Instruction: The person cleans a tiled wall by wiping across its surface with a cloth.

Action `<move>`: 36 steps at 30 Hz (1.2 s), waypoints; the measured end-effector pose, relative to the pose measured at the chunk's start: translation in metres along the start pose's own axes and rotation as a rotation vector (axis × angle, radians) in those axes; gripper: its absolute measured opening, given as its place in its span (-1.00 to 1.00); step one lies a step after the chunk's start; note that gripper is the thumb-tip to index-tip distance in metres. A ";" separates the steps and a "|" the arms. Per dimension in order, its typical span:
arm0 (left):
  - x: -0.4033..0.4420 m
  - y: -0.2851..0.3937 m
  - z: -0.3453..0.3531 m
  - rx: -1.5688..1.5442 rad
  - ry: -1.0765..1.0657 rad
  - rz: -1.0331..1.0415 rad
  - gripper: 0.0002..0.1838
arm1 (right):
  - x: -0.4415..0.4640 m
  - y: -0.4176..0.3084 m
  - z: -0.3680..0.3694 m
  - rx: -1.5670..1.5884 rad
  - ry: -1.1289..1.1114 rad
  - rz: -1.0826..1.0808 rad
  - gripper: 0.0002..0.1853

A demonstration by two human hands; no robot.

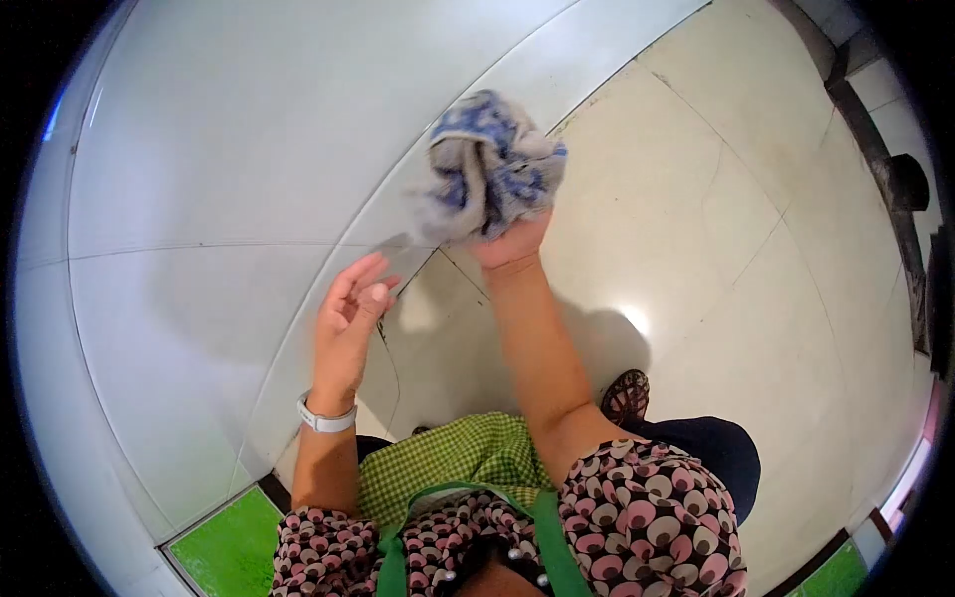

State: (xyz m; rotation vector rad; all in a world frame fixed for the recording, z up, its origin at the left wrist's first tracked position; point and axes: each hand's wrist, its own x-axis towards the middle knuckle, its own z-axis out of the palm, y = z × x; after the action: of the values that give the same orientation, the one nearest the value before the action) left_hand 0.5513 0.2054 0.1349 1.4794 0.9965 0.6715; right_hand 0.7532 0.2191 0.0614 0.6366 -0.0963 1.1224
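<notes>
My right hand [517, 242] holds up a crumpled blue-and-grey cloth [497, 164], which covers most of its fingers. The cloth's lower left edge is blurred. To the left, my left hand [348, 318] is raised with its fingers apart and slightly curled, holding nothing. A gap lies between its fingertips and the cloth. Behind both hands is a white tiled surface [219, 159] with thin joint lines.
Cream floor tiles [736, 259] with cracks stretch to the right. Below me are a green checked apron [448, 453] and a shoe [626, 396]. Green panels [227, 547] show at the lower left. Dark objects [905, 182] stand along the right edge.
</notes>
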 end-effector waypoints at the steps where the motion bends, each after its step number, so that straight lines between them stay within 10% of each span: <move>1: 0.000 -0.002 0.000 0.001 0.004 0.001 -0.56 | -0.001 0.011 0.004 -0.091 0.087 0.079 -0.28; 6: 0.009 0.002 -0.008 -0.338 -0.088 0.057 -0.50 | -0.021 0.046 -0.017 -0.471 0.158 0.371 -0.29; 11: 0.007 -0.009 -0.026 -0.296 0.062 0.036 -0.60 | -0.007 0.055 0.027 -1.682 -0.446 0.026 -0.62; 17: -0.026 0.003 -0.014 -0.247 0.038 0.233 -0.58 | -0.014 0.065 0.064 -1.281 0.222 0.096 -0.82; 22: -0.042 0.006 -0.044 -0.407 -0.043 0.327 -0.63 | -0.043 0.097 0.012 -0.958 0.356 0.107 -0.66; 24: -0.041 0.009 -0.057 -0.426 -0.020 0.265 -0.70 | -0.064 0.112 -0.004 -0.062 0.645 0.232 -0.56; 32: -0.057 0.018 -0.102 -0.532 -0.018 0.161 -0.76 | -0.125 0.140 -0.040 -0.044 0.478 0.445 -0.49; 34: -0.072 0.030 -0.097 -0.529 -0.032 0.127 -0.76 | -0.133 0.122 -0.011 -0.691 0.241 0.551 -0.49; 36: -0.072 0.021 -0.104 -0.455 -0.057 0.067 -0.76 | -0.138 0.095 -0.009 -0.198 0.394 0.600 -0.52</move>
State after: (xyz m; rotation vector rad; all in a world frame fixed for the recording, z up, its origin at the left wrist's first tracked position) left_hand 0.4326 0.1940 0.1817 1.1261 0.6944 0.8369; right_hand 0.6070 0.1384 0.0424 0.1954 -0.0591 1.7736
